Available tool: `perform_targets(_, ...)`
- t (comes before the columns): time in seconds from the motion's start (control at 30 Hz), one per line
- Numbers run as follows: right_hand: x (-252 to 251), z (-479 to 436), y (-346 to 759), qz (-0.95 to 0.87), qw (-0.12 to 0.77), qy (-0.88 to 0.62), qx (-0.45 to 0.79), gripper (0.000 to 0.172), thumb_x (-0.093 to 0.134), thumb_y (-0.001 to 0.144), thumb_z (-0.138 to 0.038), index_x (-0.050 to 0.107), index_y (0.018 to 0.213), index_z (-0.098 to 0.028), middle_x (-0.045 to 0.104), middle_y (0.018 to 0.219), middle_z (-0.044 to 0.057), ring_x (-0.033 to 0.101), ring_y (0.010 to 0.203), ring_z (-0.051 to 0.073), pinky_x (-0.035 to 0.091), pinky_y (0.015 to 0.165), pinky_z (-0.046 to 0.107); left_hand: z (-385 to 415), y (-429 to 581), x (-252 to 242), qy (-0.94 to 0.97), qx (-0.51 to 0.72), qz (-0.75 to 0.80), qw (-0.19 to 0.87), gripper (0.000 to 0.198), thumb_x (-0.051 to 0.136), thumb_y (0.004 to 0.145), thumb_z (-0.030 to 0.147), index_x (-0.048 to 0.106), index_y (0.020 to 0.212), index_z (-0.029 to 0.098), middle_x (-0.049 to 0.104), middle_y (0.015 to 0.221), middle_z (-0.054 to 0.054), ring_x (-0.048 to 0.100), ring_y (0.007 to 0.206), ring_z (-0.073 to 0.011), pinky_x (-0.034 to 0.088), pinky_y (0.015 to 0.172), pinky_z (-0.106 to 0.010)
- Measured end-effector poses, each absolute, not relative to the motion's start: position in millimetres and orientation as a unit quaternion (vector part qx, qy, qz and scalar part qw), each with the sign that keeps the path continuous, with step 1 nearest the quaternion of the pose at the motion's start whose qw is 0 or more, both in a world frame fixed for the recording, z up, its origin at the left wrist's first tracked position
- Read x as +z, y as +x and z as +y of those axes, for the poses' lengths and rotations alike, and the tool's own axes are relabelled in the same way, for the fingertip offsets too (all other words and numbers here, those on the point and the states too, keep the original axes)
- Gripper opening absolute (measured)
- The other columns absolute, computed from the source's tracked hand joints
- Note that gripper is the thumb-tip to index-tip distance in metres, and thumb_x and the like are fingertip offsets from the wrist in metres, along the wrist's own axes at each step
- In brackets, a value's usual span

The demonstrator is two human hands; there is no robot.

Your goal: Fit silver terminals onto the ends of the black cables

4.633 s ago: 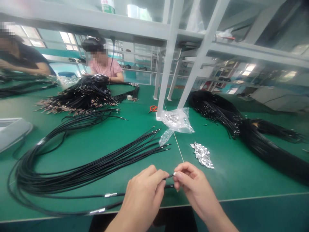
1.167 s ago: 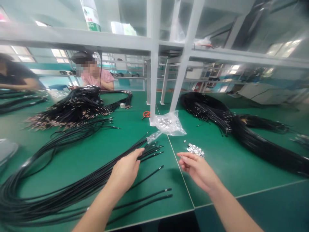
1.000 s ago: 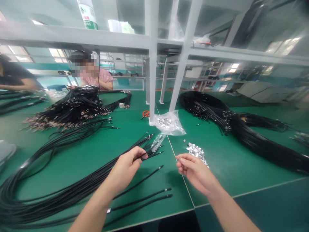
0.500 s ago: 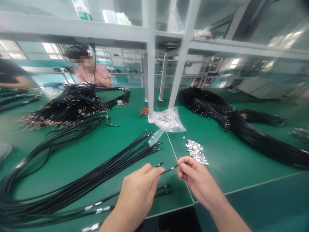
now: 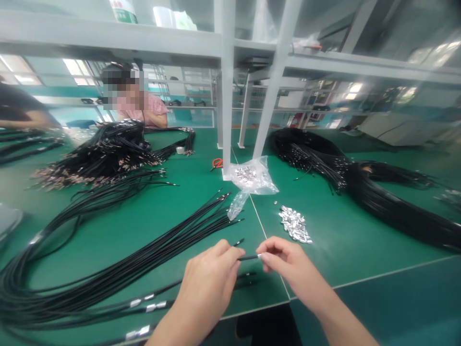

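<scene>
Low in the centre of the frame, the left hand (image 5: 212, 281) pinches 1 black cable (image 5: 248, 258) just short of its tip, thumb and forefinger closed on it. The right hand (image 5: 288, 264) meets it from the right, its fingertips closed on a small silver terminal (image 5: 258, 255) at the cable's end. Just above the right hand, a pile of silver terminals (image 5: 294, 229) lies on the green table (image 5: 342, 250). A fan of black cables (image 5: 162, 245) spreads to the left, and a clear plastic bag (image 5: 254, 175) sits higher up.
</scene>
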State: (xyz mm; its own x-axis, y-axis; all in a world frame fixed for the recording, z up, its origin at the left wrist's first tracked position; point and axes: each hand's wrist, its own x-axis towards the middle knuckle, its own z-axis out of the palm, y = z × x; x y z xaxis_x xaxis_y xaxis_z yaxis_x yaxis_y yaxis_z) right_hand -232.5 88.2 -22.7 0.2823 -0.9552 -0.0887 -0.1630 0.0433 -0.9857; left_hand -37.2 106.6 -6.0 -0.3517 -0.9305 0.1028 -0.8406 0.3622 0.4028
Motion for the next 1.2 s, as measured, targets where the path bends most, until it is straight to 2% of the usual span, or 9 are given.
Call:
perform_targets(0.17, -26.7, 88.7, -216.8, 0.438, 0.598, -0.558, -0.373, 0.016, 0.056, 0.082, -0.031, 0.062, 0.082, -0.016, 0.055, 0.06, -0.002, 0.051, 0.059, 0.011, 0.04, 0.063, 0.025, 108.6, -35.9, -6.0, 0.548, -0.236, -0.774, 0.213, 0.015, 0.043, 0.087, 0.02, 0.055, 0.09, 0.028, 0.063, 0.086, 0.005, 0.057, 0.078, -0.0131, 0.038, 0.065, -0.022)
perform_targets(0.37, -33.1, 94.1, -202.7, 0.442, 0.601, -0.532, -0.4, 0.019, 0.063, 0.076, -0.031, 0.061, 0.09, -0.017, 0.06, 0.079, 0.001, 0.056, 0.068, 0.013, 0.045, 0.066, 0.025, 107.3, -33.9, -4.4, 0.554, -0.299, -0.742, 0.23, 0.019, 0.047, 0.084, 0.017, 0.051, 0.099, 0.028, 0.065, 0.086, 0.006, 0.058, 0.082, -0.0131, 0.037, 0.068, -0.022)
perform_targets(0.47, -35.9, 94.3, -204.1, 0.438, 0.613, -0.503, -0.423, 0.021, 0.061, 0.079, -0.034, 0.057, 0.092, -0.018, 0.062, 0.076, 0.002, 0.06, 0.069, 0.015, 0.046, 0.069, 0.029, 106.6, -35.0, -3.7, 0.547, -0.323, -0.731, 0.247, 0.017, 0.049, 0.085, 0.019, 0.052, 0.099, 0.028, 0.064, 0.087, 0.007, 0.057, 0.081, -0.0116, 0.036, 0.068, -0.021)
perform_targets(0.7, -31.7, 95.7, -209.0, 0.47, 0.526, -0.573, -0.418, 0.011, 0.058, 0.078, -0.03, 0.057, 0.08, -0.019, 0.055, 0.075, -0.001, 0.052, 0.071, 0.013, 0.04, 0.066, 0.025, 103.2, -36.1, -5.1, 0.542, -0.283, -0.753, 0.243, 0.01, 0.051, 0.084, 0.024, 0.06, 0.081, 0.028, 0.058, 0.08, 0.007, 0.053, 0.071, -0.0098, 0.034, 0.064, -0.021)
perform_targets(0.87, -28.1, 101.3, -203.3, 0.484, 0.463, -0.611, -0.421, 0.005, 0.054, 0.077, -0.022, 0.055, 0.074, -0.019, 0.051, 0.074, -0.002, 0.047, 0.071, 0.013, 0.037, 0.066, 0.025, 109.4, -12.5, -0.4, 0.592, -0.197, -0.773, 0.113, 0.009, 0.061, 0.074, 0.022, 0.06, 0.082, 0.027, 0.059, 0.089, 0.004, 0.053, 0.083, -0.0166, 0.035, 0.07, -0.026)
perform_targets(0.97, -19.7, 100.0, -206.5, 0.461, 0.468, -0.641, -0.397, 0.004, 0.053, 0.076, -0.018, 0.057, 0.074, -0.019, 0.053, 0.077, -0.001, 0.05, 0.075, 0.013, 0.039, 0.071, 0.025, 108.3, -12.4, -0.2, 0.585, -0.219, -0.768, 0.141, 0.014, 0.056, 0.08, 0.029, 0.061, 0.093, 0.028, 0.061, 0.095, 0.003, 0.053, 0.091, -0.0177, 0.036, 0.078, -0.028)
perform_targets(1.03, -13.4, 90.5, -216.1, 0.438, 0.495, -0.654, -0.369, 0.003, 0.056, 0.076, -0.019, 0.059, 0.077, -0.019, 0.057, 0.078, 0.0, 0.052, 0.077, 0.014, 0.041, 0.073, 0.027, 105.6, -19.8, -1.1, 0.553, -0.262, -0.774, 0.163, 0.015, 0.047, 0.086, 0.029, 0.062, 0.088, 0.028, 0.062, 0.087, 0.004, 0.055, 0.086, -0.0149, 0.037, 0.075, -0.025)
perform_targets(1.1, -8.9, 73.8, -229.6, 0.439, 0.509, -0.638, -0.375, 0.007, 0.058, 0.077, -0.025, 0.059, 0.078, -0.018, 0.059, 0.074, 0.0, 0.055, 0.073, 0.014, 0.043, 0.072, 0.028, 103.4, -27.6, -2.0, 0.541, -0.288, -0.769, 0.182, 0.021, 0.042, 0.089, 0.028, 0.061, 0.08, 0.027, 0.061, 0.082, 0.005, 0.055, 0.08, -0.013, 0.037, 0.07, -0.023)
perform_targets(1.2, -6.5, 44.6, -246.5, 0.478, 0.471, -0.613, -0.417, 0.019, 0.055, 0.079, -0.035, 0.056, 0.075, -0.016, 0.057, 0.066, 0.0, 0.056, 0.063, 0.013, 0.045, 0.067, 0.029, 101.2, -32.6, -4.5, 0.556, -0.296, -0.743, 0.226, 0.014, 0.044, 0.088, 0.029, 0.058, 0.089, 0.028, 0.061, 0.089, 0.006, 0.055, 0.083, -0.012, 0.038, 0.072, -0.023)
